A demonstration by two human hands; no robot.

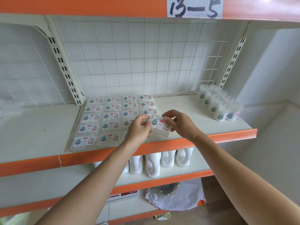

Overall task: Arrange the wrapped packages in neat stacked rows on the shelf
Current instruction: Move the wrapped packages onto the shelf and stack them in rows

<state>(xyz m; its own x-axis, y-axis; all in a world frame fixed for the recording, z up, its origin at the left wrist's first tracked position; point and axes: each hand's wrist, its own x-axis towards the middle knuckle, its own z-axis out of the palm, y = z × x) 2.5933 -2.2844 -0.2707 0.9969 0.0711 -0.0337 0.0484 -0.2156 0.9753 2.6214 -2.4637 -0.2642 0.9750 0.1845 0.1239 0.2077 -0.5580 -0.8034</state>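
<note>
Nearest and lowest, on the bottom levels: a crumpled clear plastic bag (177, 195) just beside a flat carton (125, 194) with a red label. One level up, a line of white handled jugs (152, 166) standing upright behind an orange shelf edge.

Above that, held between both hands just over the front of the shelf (194, 109): one wrapped package (159, 125), tilted, label facing up. Left hand (138, 129) pinching the package's left end, fingers curled onto it. Right hand (178, 122) gripping its right side, thumb and fingers closed on the wrapper.

Behind and to the left of the hands, lying flat on the same shelf in tidy columns and rows, labels up and edges touching: the laid packages (103, 120), reaching back to the wire grid panel (138, 59).

Far right on that shelf, well apart from the rows, a cluster of wrapped white cups (217, 104) bearing the same cartoon label.

Topmost, fixed to the orange rail overhead, a paper sign (194, 7) handwritten "13-5".
</note>
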